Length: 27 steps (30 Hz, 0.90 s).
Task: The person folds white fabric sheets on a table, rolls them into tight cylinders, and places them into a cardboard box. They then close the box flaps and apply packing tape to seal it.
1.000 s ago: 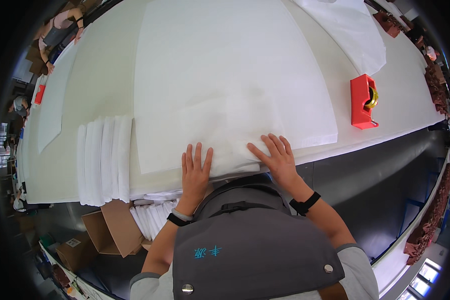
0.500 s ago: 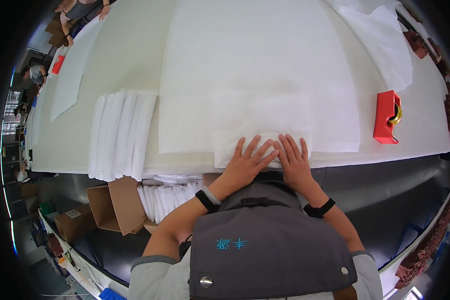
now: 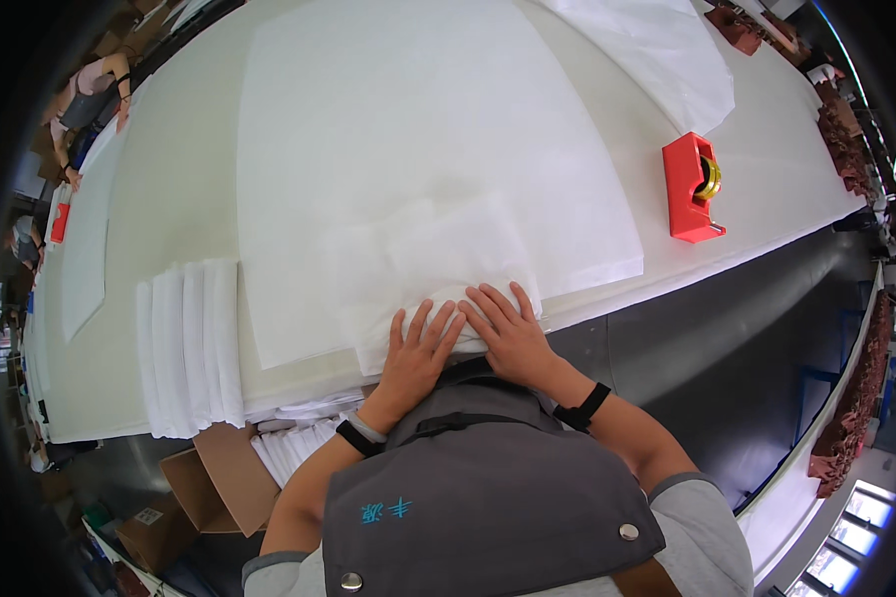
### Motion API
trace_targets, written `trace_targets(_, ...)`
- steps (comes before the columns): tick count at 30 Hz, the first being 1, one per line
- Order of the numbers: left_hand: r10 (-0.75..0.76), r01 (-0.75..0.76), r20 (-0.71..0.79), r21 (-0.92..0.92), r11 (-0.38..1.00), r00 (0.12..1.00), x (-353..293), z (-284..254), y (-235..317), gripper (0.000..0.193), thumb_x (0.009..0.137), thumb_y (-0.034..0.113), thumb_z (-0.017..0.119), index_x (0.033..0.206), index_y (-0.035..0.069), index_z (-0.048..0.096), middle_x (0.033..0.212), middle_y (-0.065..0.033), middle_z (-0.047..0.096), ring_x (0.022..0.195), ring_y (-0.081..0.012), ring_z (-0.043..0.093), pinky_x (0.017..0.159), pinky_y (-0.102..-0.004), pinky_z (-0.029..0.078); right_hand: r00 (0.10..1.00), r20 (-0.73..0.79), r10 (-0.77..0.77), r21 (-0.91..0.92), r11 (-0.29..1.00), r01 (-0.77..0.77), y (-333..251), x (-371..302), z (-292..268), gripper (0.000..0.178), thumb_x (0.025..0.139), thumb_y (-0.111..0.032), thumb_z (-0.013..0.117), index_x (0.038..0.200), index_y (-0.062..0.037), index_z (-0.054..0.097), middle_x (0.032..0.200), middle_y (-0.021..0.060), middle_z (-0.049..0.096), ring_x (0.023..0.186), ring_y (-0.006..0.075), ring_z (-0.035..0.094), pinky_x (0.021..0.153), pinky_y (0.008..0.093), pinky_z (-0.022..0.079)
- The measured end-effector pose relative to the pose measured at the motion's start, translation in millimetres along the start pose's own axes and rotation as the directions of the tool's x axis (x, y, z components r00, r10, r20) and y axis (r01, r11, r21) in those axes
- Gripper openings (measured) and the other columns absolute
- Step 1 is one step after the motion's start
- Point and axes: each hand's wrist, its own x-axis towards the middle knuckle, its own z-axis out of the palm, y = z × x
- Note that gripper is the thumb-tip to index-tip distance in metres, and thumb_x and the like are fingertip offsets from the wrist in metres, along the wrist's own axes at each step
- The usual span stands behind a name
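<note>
My left hand (image 3: 418, 350) lies palm down on a folded white bundle (image 3: 433, 244) at the near edge of the table, its fingers spread. Close beside it, my right hand (image 3: 511, 338) presses on the same bundle with fingers stretched out. The bundle looks like thin fabric or soft paper; which, I cannot tell. Its near end bulges in a rounded fold under my fingertips. Beneath it, a large white sheet (image 3: 398, 109) stretches away across the table. Neither hand has its fingers wrapped around anything.
A row of white rolls (image 3: 189, 343) lies to the left. On the right stands a red tape dispenser (image 3: 683, 189), near another loose white sheet (image 3: 657, 60). Below the table edge are an open cardboard box (image 3: 234, 478) and more white rolls (image 3: 294, 448). A person (image 3: 95, 90) leans over the far left.
My view has turned, so the table and its things appear tilted and shifted left. Both hands stay on the bundle, whose near end now shows a plainer rounded fold.
</note>
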Motion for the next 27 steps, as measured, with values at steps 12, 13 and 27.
trace_targets(12, -0.008, 0.009, -0.03, 0.012, 1.0, 1.0, 1.7, -4.7, 3.0, 0.066, 0.092, 0.027, 0.069, 0.15, 0.003, 0.05, 0.154, -0.0112, 0.052, 0.14, -0.0326, 0.05, 0.111, -0.0545, 0.039, 0.986, -0.095, -0.135, -0.173, 0.978, 0.117, 12.4, 7.1, 9.2, 0.07, 0.069, -0.016, 0.082, 0.135, -0.0158, 0.061, 0.138, 0.0067, 0.055, 0.124, 0.0284, 0.053, 0.103, 0.0528, 0.04)
trace_targets(13, -0.006, 0.005, -0.042, -0.025, 1.0, 0.999, 7.6, -6.9, 2.4, 0.066, 0.091, 0.029, 0.07, 0.149, 0.003, 0.051, 0.153, -0.0108, 0.053, 0.139, -0.0326, 0.051, 0.11, -0.0536, 0.041, 0.985, -0.093, -0.146, -0.165, 0.978, 0.129, 16.4, 9.8, 6.9, 0.068, 0.069, -0.015, 0.082, 0.134, -0.0158, 0.062, 0.136, 0.0066, 0.055, 0.122, 0.0283, 0.054, 0.102, 0.0521, 0.04)
trace_targets(27, -0.193, 0.149, -0.137, -0.28, 0.948, 0.972, 5.8, -14.8, -12.5, 0.079, 0.079, 0.044, 0.083, 0.137, 0.0, 0.052, 0.15, -0.0216, 0.045, 0.127, -0.0385, 0.052, 0.108, -0.0518, 0.042, 0.969, -0.055, -0.24, 0.019, 0.97, 0.241, 4.4, 30.3, -16.2, 0.085, 0.084, -0.057, 0.072, 0.147, -0.0028, 0.051, 0.134, 0.015, 0.055, 0.121, 0.0351, 0.053, 0.105, 0.0508, 0.041)
